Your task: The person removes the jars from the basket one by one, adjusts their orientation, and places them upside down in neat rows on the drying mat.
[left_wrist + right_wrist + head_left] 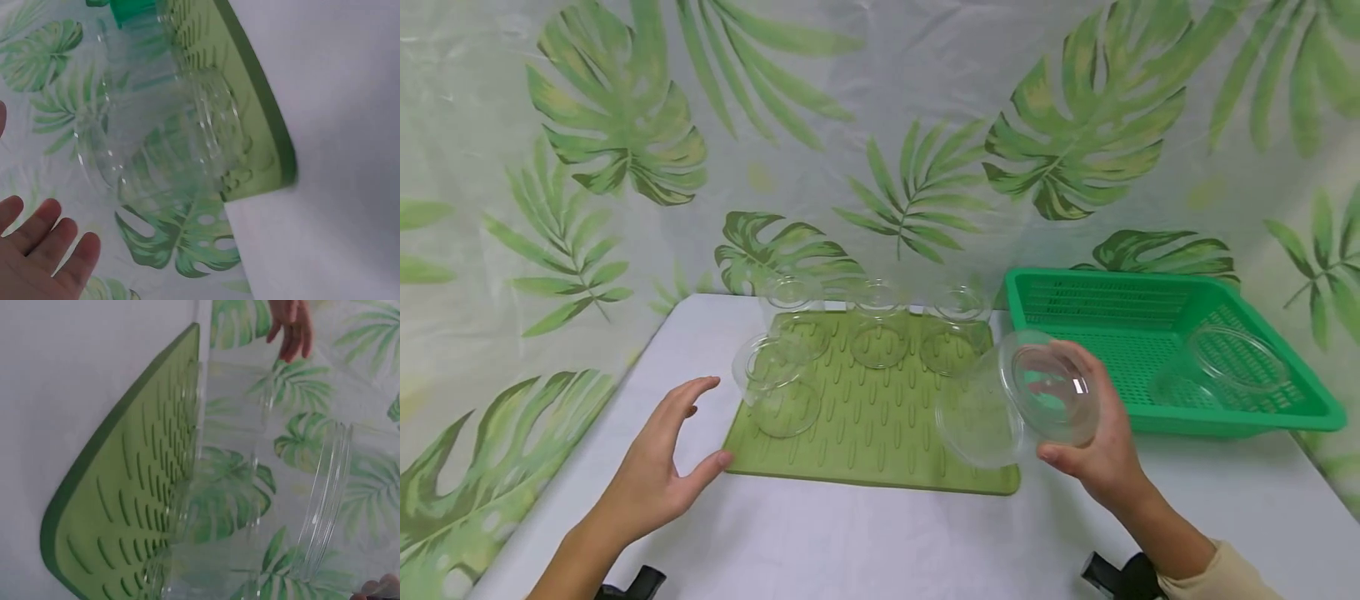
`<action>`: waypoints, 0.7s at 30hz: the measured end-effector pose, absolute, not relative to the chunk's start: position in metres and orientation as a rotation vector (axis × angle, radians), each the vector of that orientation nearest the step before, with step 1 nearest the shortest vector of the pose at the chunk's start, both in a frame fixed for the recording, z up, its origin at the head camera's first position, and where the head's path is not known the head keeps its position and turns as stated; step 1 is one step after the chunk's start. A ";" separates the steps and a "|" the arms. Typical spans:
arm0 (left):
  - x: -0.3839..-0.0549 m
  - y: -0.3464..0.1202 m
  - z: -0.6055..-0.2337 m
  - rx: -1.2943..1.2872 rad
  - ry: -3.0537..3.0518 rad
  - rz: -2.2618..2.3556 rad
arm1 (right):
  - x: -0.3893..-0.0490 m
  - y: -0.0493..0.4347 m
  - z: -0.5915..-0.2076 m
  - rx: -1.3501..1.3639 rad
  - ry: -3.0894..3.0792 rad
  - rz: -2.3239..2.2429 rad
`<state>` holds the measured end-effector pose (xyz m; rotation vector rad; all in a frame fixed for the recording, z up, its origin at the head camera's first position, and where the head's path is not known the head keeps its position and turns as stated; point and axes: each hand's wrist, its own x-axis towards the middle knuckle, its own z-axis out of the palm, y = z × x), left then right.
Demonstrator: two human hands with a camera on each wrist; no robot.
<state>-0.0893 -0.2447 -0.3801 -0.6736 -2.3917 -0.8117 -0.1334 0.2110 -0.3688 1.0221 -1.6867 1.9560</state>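
My right hand [1105,454] grips a clear plastic cup [1056,400] from its right side. The cup is tilted above the right part of a green ridged mat [880,450]. In the right wrist view, the cup's rim lines [325,500] show, with a little of my fingertips [381,589] at the lower corner. My left hand [655,479] holds nothing; its thumb and fingers are spread near the mat's left edge. Closest to it is a clear cup [778,392] at the mat's front left. Three more clear cups [878,325] stand in a row along the back.
A green basket [1165,421] stands at the right, partly behind my right hand. Inside it lies another clear cup [1232,367]. White cloth [865,542] covers the table, and a leaf-patterned sheet [925,67] hangs behind.
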 end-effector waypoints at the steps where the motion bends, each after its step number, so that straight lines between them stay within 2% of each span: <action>1: -0.089 -0.247 -0.382 -0.641 -2.431 -0.801 | -0.133 0.212 -0.370 1.001 -1.702 1.939; 9: -0.093 -0.261 -0.399 -0.525 -2.761 -0.604 | -0.134 0.218 -0.369 0.987 -1.776 1.822; 21: -0.114 -0.278 -0.423 -0.655 -2.755 -0.408 | -0.125 0.219 -0.363 0.475 -2.333 1.468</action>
